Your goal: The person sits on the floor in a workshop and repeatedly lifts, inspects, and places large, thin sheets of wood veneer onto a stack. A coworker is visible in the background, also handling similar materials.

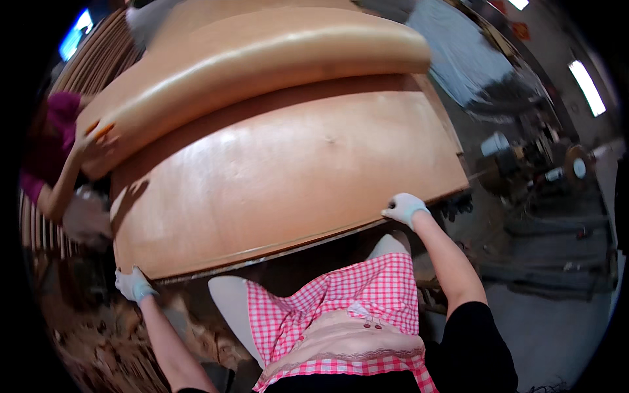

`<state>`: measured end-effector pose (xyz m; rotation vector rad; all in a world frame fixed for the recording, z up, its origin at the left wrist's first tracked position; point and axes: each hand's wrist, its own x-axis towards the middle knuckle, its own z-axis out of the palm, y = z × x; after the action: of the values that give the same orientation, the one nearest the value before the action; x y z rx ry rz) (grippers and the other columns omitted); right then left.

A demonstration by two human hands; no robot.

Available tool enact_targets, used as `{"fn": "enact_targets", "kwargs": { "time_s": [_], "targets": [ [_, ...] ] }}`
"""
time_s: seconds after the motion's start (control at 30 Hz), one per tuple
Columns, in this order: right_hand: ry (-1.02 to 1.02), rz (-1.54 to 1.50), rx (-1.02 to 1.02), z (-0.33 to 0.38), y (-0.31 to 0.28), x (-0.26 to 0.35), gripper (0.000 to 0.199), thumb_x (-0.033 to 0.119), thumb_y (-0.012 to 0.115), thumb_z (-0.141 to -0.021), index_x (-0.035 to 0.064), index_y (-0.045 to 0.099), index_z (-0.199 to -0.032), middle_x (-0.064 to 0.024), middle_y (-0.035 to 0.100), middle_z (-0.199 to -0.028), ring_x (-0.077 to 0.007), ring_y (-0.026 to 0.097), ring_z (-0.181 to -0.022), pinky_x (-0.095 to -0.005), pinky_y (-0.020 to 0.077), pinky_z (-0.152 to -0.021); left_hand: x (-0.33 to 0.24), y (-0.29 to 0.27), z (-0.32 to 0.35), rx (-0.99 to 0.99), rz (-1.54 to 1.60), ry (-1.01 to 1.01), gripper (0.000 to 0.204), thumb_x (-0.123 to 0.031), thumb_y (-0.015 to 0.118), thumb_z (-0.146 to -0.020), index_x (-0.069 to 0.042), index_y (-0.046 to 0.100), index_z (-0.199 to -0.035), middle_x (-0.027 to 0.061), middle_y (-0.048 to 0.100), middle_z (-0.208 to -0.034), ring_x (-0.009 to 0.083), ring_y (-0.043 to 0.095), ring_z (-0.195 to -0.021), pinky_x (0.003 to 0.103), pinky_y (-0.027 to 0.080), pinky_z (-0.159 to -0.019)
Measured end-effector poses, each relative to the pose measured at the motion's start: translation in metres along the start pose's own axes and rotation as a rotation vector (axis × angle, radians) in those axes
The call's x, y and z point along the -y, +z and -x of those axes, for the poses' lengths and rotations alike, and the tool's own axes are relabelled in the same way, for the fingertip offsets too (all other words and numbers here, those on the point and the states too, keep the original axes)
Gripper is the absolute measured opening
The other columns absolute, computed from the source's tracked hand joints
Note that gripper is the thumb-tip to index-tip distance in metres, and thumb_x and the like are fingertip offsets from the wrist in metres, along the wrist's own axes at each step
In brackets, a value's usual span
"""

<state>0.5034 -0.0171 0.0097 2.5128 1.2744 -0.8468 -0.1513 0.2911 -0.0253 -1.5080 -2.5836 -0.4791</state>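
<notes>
A broad stack of thin tan wood veneer sheets (275,177) lies in front of me, its near edge close to my thighs. Across the far part, a sheet bends up into a long smooth curl (262,62) that throws a dark shadow on the surface below. My left hand (133,283), in a white glove, pinches the near left corner. Farther right, my right hand (405,209), gloved too, has its fingers closed on the near edge by the right corner. Fingertips under the edge are hidden.
At the left, a co-worker in a purple sleeve (64,114) rests a hand (98,141) on the curl. Torn veneer scraps (124,347) litter the lower left. Machinery (524,160) and a pale bucket (495,144) stand at the right, near a light plastic sheet (458,49).
</notes>
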Motion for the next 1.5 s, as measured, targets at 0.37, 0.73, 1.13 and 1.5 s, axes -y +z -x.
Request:
{"fn": "enact_targets", "kwargs": {
  "time_s": [0.37, 0.73, 1.13, 1.5],
  "targets": [
    [-0.075, -0.036, 0.047, -0.001, -0.005, 0.002, 0.039, 0.039, 0.062, -0.082, 0.0076, 0.071, -0.104, -0.0171, 0.068, -0.108, -0.0349, 0.065, -0.100, -0.0447, 0.0519, -0.086, -0.275, -0.034, 0.387, 0.605, 0.164, 1.191, 0.090, -0.042, 0.067, -0.080, 0.004, 0.027, -0.147, 0.0286, 0.023, -0.152, 0.0427, 0.017, -0.143, 0.050, 0.011, -0.118],
    [0.112, -0.104, -0.020, -0.008, -0.058, -0.264, 0.034, 0.030, 0.056, -0.087, 0.0094, 0.069, -0.111, -0.0158, 0.067, -0.114, -0.0325, 0.063, -0.106, -0.0411, 0.0486, -0.092, -0.265, -0.025, 0.374, 0.639, 0.136, 1.137, 0.095, -0.042, 0.069, -0.076, -0.002, 0.025, -0.150, 0.0237, 0.020, -0.156, 0.0386, 0.015, -0.145, 0.047, 0.010, -0.119],
    [0.771, -0.876, -0.777, -0.036, 0.038, -0.341, 0.043, 0.027, 0.068, -0.084, -0.0020, 0.064, -0.115, -0.0258, 0.064, -0.114, -0.0352, 0.061, -0.110, -0.0399, 0.0470, -0.092, -0.266, -0.027, 0.381, 0.638, 0.159, 1.158, 0.093, -0.038, 0.070, -0.075, -0.001, 0.027, -0.149, 0.0244, 0.021, -0.155, 0.0393, 0.017, -0.144, 0.048, 0.011, -0.118],
    [-0.331, -1.291, -0.585, 0.102, 0.056, -0.002, 0.013, 0.008, 0.068, -0.085, -0.0001, 0.059, -0.089, -0.0134, 0.060, -0.101, -0.0231, 0.059, -0.099, -0.0341, 0.0478, -0.087, -0.255, -0.109, 0.423, 0.770, 1.018, 1.261, 0.031, -0.023, 0.074, -0.078, -0.007, 0.065, -0.102, 0.0134, 0.065, -0.100, 0.0322, 0.061, -0.094, 0.042, 0.049, -0.085]
  ]
}}
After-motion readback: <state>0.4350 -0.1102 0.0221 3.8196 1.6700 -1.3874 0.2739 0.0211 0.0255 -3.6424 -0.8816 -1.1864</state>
